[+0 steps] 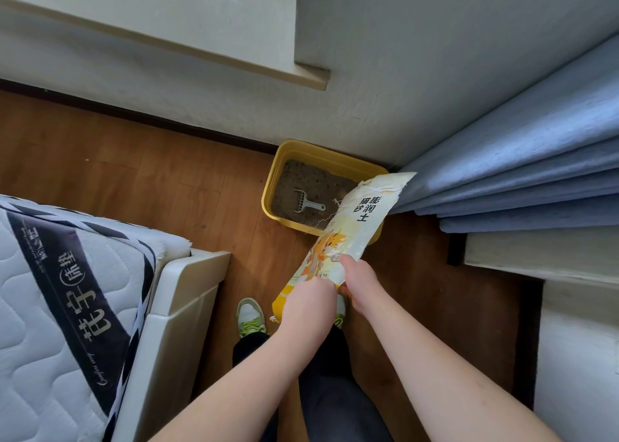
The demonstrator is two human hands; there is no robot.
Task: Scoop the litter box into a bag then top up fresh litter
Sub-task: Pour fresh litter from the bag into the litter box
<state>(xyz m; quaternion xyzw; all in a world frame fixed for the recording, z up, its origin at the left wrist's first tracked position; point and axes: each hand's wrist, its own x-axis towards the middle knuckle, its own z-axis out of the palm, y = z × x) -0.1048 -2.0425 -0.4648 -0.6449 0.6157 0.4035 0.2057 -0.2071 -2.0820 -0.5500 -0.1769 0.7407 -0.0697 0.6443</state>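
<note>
Both hands, left (310, 302) & right (360, 282), grip the yellow-white printed plastic litter bag (355, 227) tilted toward the yellow plastic litter box (291, 150) w/ grey scoop (306, 202) inside: top-up seemingly starting, no pour visible yet.

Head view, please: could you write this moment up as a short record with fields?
litter bag: held tilted, open top over the near right corner of the box
left hand: grips the bag's lower end
right hand: grips the bag's edge, higher up
litter box: yellow, on the wooden floor in the wall corner, holding dark litter
scoop: lying on the litter inside the box
pouring: no stream of litter visible
curtain: blue, right of the box
mattress: at left
</note>
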